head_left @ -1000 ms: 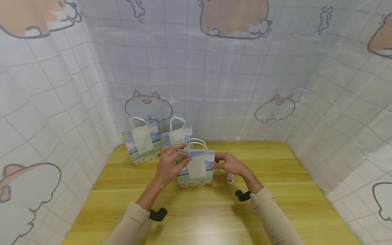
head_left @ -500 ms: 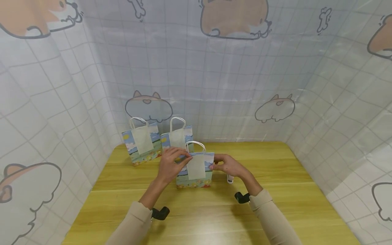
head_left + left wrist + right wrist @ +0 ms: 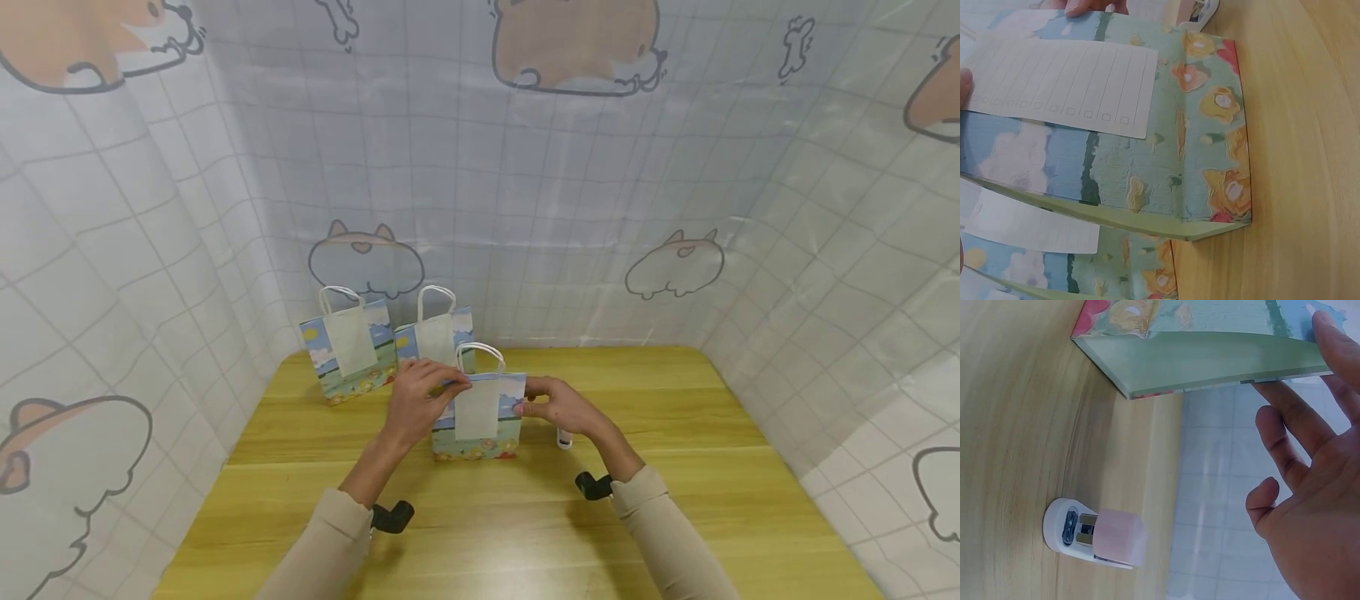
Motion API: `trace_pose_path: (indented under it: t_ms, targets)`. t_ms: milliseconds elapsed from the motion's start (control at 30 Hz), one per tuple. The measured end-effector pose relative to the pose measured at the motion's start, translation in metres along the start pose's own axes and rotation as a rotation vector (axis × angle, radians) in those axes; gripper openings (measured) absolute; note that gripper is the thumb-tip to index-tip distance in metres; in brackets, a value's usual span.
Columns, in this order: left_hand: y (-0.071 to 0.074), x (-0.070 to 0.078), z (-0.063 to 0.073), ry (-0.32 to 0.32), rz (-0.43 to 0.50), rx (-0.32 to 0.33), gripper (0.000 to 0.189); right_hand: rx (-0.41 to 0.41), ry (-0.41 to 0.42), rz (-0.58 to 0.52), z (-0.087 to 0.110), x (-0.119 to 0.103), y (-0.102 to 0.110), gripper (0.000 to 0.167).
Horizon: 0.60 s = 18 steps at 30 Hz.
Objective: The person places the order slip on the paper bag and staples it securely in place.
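A paper gift bag with a painted sky-and-flower print and white handles stands upright at the table's middle. On its front lies a white lined note sheet, its small checkboxes visible in the left wrist view. My left hand pinches the bag's top edge by the sheet's upper left corner. At the bag's right side, my right hand holds the edge, thumb in front and fingers behind; its other fingers curl loosely in the right wrist view. A pink and white stapler lies just right of the bag.
Two similar bags, a left one and a nearer one, stand behind, each with a white sheet on its front. The wooden table is enclosed by a grid-patterned curtain with cartoon dogs.
The bag's top was parted with its handles spread; now it is pressed flat and the handles sit together. The sheet has shifted slightly left. My left fingers have drawn closer together.
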<state>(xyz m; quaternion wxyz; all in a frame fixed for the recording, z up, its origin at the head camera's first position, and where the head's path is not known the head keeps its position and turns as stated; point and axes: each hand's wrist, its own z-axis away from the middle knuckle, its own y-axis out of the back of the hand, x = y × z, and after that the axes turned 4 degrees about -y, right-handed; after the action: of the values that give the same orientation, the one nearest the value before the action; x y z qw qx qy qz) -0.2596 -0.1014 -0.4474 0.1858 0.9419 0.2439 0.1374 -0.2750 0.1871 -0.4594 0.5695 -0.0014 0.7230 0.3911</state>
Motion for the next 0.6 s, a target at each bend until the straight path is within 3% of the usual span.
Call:
trace_pose_path:
  t_ms: [367,500,600]
  targets:
    - [-0.002,0.001,-0.001,-0.005,-0.003,0.034,0.019,0.061,0.040,0.028,-0.001,0.000,-0.001,0.022]
    - [-0.002,0.003,-0.001,0.050,-0.042,0.026,0.031,0.168,0.040,0.082,-0.001,-0.006,-0.002,0.014]
    - [-0.001,0.005,-0.002,0.093,-0.060,0.008,0.040,0.283,0.051,0.126,0.000,-0.017,-0.002,0.019]
